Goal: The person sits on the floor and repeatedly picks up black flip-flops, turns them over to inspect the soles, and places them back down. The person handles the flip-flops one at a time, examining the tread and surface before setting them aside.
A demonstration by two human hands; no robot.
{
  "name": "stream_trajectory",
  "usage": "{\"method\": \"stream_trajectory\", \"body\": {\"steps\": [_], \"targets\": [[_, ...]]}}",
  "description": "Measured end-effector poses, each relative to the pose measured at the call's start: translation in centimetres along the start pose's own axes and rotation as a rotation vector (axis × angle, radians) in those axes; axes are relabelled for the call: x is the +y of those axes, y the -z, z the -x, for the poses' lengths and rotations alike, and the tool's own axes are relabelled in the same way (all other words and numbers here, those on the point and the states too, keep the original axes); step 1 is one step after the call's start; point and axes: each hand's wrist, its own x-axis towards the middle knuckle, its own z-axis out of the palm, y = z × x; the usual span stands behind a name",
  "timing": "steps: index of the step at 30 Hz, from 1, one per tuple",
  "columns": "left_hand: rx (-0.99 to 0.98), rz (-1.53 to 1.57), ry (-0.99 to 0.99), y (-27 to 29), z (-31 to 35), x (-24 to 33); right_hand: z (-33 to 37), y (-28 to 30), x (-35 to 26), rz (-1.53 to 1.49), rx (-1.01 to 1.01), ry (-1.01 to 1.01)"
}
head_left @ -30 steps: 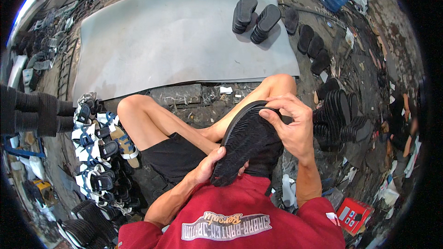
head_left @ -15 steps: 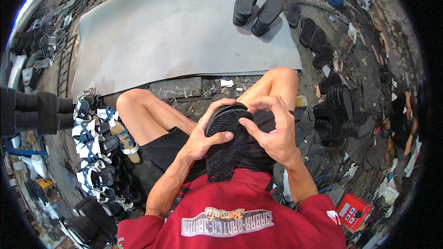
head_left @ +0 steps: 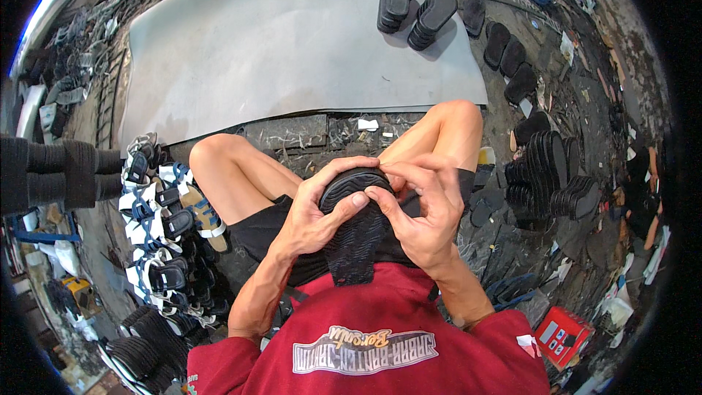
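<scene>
My left hand grips the black ridged shoe sole over my black shorts; my right hand pinches its far rim. I'd work best keeping thumbs close to that edge, pressing evenly around the curve.

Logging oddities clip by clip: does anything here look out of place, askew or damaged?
A loose white scrap near the grey sheet looks like litter, unlike the tidy sole stacks. The black sole between left hand and right hand shows no visible damage.
</scene>
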Motion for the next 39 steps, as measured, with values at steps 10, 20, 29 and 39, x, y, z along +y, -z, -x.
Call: {"method": "stream_trajectory", "body": {"steps": [10,20,29,39], "targets": [[0.326,-0.332,-0.029,-2.2,0.1,3.5,0.4,-3.4,-1.5,-0.247,-0.101,-0.343],[0.627,-0.467,-0.225,-0.4,-2.9,1.3,-5.4,-5.7,-0.8,-0.262,-0.078,-0.121],[0.889,-0.526,-0.318,-1.9,-3.3,2.6,-4.4,-6.7,-1.4,-0.194,-0.018,-0.009],[0.904,-0.453,-0.407,-2.2,-2.7,-1.7,-3.8,-6.3,1.7,-0.210,0.063,-0.213]]}}
